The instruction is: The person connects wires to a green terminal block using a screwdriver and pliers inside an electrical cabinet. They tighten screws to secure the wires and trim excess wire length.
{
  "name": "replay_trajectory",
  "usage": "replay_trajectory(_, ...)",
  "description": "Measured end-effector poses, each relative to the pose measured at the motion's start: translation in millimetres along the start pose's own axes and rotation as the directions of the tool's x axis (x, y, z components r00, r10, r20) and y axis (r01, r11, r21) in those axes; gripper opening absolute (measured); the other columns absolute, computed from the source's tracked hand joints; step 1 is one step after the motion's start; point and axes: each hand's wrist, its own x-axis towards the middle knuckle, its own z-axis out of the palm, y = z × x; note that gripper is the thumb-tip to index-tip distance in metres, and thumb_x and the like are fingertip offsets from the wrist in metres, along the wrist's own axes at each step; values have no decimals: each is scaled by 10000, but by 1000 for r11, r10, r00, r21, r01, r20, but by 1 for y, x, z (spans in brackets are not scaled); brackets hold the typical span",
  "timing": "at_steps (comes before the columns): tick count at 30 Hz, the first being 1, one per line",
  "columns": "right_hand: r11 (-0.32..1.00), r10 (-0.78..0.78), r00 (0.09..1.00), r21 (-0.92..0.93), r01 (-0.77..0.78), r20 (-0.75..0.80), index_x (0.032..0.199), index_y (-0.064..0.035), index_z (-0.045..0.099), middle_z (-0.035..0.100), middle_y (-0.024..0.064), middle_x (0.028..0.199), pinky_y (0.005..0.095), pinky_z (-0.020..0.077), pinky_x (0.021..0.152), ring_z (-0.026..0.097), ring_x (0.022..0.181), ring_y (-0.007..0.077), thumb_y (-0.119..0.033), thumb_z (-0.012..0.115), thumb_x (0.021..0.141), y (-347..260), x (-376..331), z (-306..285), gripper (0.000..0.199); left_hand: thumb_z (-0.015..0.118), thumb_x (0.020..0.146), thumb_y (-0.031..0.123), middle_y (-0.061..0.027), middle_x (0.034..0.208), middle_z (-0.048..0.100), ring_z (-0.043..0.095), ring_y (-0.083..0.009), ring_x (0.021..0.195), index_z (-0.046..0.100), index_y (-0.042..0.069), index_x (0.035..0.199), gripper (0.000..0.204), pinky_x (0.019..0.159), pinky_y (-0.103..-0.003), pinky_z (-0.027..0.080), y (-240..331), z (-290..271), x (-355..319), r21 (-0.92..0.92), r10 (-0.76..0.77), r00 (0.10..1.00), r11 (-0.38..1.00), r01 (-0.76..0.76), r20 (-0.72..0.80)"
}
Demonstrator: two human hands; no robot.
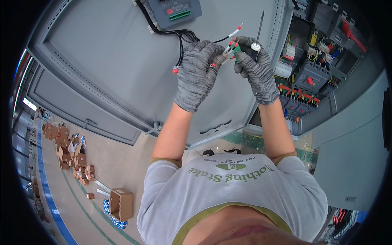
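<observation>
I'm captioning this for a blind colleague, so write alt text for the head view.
A gloved left hand holds red-tipped wires at a green terminal connector pinched in the gloved right hand, which also holds a screwdriver. Behind is a gray cabinet door, with circuit breakers to the right and cardboard boxes lower left.

Pic brt, lt even, glare patch (29, 103) far L, hvy fisheye bend, blk corners.

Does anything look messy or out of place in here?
Yes: on the floor at the left, cardboard boxes lie jumbled, and blue packets sit loose beside one open box, which looks untidy. Nothing odd stands out at the left hand or right hand.
</observation>
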Motion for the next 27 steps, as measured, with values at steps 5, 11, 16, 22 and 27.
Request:
replay_trajectory(5,1000,-7,1000,-14,7,11,1098,-56,637,638,8,779,186,421,475,567,581,54,-199,660,906,-5,2,0,240,660,861,129,-114,774,623,598,-252,710,687,27,975,156,694,-357,471,4,-4,-4,-148,-105,994,983,107,26)
replay_trajectory(11,985,112,994,133,-112,9,1056,-33,635,600,13,674,187,366,449,507,530,56,-219,657,907,3,3,-9,239,661,850,86,-118,785,638,598,-250,675,695,44,1008,167,685,-351,488,10,-4,-6,-162,-82,997,983,83,15)
replay_trajectory(16,883,164,979,424,-200,121,966,-1,632,594,45,664,187,370,437,517,520,76,-193,648,904,15,8,-16,202,678,821,70,-116,808,626,602,-264,736,701,60,1000,181,671,-357,487,8,-5,-6,29,146,989,989,-146,3)
replay_trajectory(22,845,169,973,486,-225,156,1014,12,614,571,62,688,195,367,441,498,534,101,-205,605,935,28,9,-23,231,661,777,108,-76,784,603,589,-276,716,690,91,913,140,669,-389,455,9,-1,-11,39,92,994,995,-90,-61)
replay_trajectory(27,837,160,977,506,-209,138,994,21,613,593,63,711,200,384,448,548,570,112,-193,622,922,26,8,-20,226,690,769,47,-91,834,598,577,-251,762,702,63,941,173,698,-352,467,14,-7,-10,55,108,994,993,-107,-12)
